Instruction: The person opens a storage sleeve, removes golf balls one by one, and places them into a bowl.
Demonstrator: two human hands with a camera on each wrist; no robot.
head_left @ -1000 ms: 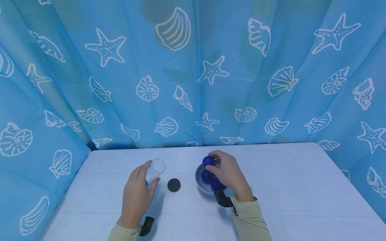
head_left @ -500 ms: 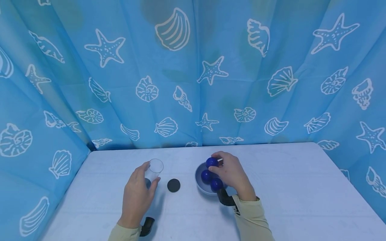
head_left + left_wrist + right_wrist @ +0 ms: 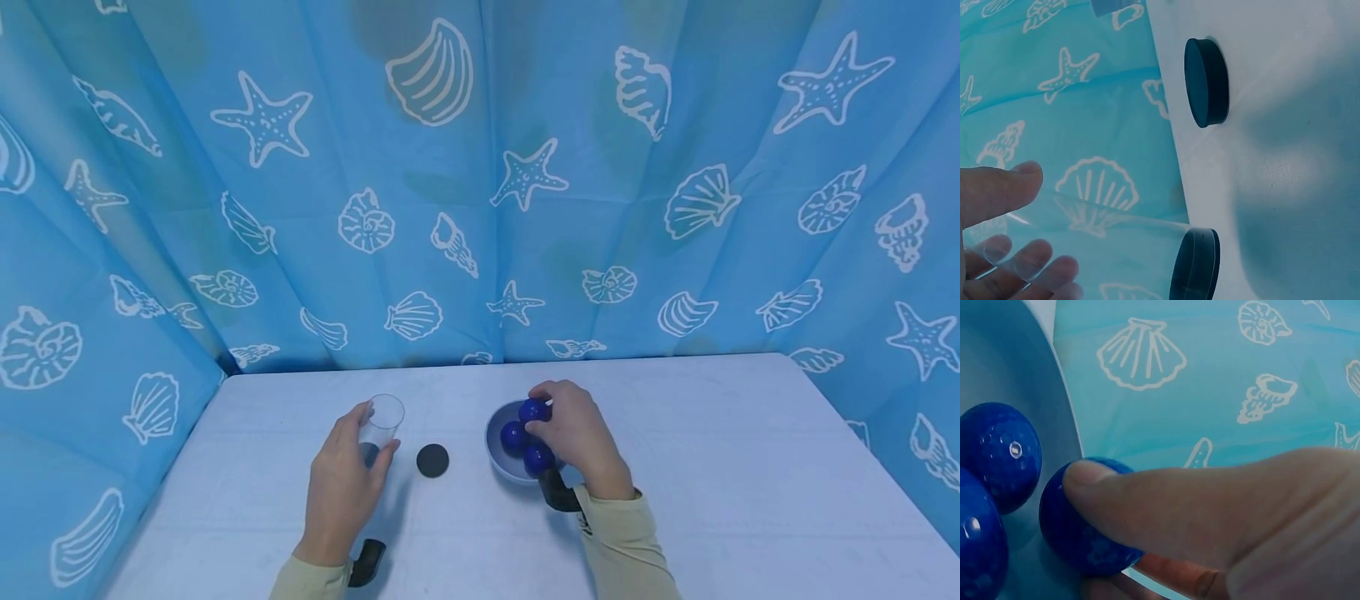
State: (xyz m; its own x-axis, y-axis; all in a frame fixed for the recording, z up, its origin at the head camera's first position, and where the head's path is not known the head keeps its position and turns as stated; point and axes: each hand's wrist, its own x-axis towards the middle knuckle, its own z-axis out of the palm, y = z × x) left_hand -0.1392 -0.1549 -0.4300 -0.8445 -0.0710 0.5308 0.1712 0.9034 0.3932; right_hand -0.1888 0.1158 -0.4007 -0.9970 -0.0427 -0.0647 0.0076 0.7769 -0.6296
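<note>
My left hand (image 3: 343,483) curls around a clear cylindrical container (image 3: 381,425) with a dark bottom, its round mouth facing up. In the left wrist view, the fingers show through the container's clear wall (image 3: 1129,250). To its right, a round black lid (image 3: 432,461) lies on the table. My right hand (image 3: 573,429) pinches a dark blue dimpled ball, like a golf ball (image 3: 534,409), at the far right side of a grey-blue bowl (image 3: 498,471). Two more blue balls, one farther back (image 3: 514,437) and one nearer (image 3: 538,458), lie in the bowl.
A white-covered table (image 3: 735,467) carries everything. Behind it and along both sides hangs a blue curtain (image 3: 465,183) with white shell and starfish prints. Black curved pieces sit at both wrists, the right one (image 3: 558,492) beside the bowl's near rim.
My right hand has moved a little right and down with the ball, lower toward the bowl. The container in my left hand has shifted slightly left. The lid and bowl stay put.
</note>
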